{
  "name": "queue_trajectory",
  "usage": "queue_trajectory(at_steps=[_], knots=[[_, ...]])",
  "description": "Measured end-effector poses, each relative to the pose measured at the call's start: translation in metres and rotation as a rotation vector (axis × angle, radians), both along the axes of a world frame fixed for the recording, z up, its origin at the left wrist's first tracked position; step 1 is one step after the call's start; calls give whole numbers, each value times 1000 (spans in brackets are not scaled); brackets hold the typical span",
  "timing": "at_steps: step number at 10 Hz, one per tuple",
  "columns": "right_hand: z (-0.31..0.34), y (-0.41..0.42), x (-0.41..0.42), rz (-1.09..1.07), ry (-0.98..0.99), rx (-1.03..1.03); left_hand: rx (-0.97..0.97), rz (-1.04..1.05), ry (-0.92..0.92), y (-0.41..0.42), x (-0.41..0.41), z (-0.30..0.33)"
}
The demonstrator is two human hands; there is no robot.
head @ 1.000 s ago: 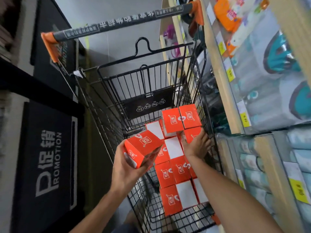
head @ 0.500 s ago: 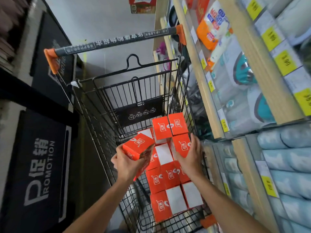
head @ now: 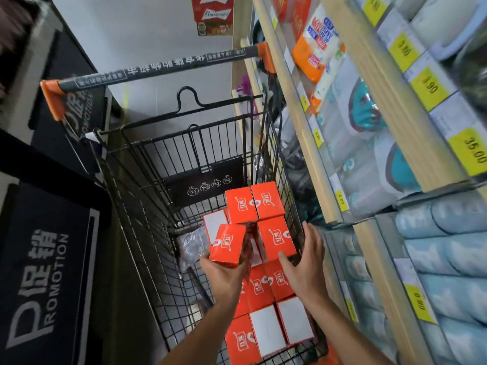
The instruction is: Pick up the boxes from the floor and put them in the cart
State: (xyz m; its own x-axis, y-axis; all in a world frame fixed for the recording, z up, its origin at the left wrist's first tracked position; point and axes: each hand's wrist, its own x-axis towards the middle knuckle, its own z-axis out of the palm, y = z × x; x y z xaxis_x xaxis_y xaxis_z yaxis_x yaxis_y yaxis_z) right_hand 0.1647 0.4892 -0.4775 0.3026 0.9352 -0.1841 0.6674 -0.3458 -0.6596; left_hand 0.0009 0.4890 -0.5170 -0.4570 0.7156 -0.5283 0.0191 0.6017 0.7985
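A black wire shopping cart with an orange-capped handle stands in front of me. Several orange boxes are stacked along its right side. My left hand holds one orange box from below, over the middle of the basket. My right hand rests against the near side of another orange box on top of the stack, thumb under its lower edge, fingers extended along the cart's right wall. No box on the floor is in view.
Wooden shelves with packaged goods and yellow price tags run close along the cart's right. A black promotion stand stands on the left. A crinkled plastic wrapper lies in the basket's left part. Grey floor lies beyond the cart.
My left hand has carried its orange box rightward and deeper over the stack. My right hand stays at the top box by the cart's right wall. The view has tilted upward.
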Motion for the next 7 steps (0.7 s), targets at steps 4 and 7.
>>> queue_trajectory(at_steps=[4,7], knots=[[-30,-7,6,5,64,88,156,-37,-44,-8,53,-56],[-18,-4,2,114,102,41,206,-282,130,-3,3,-37]])
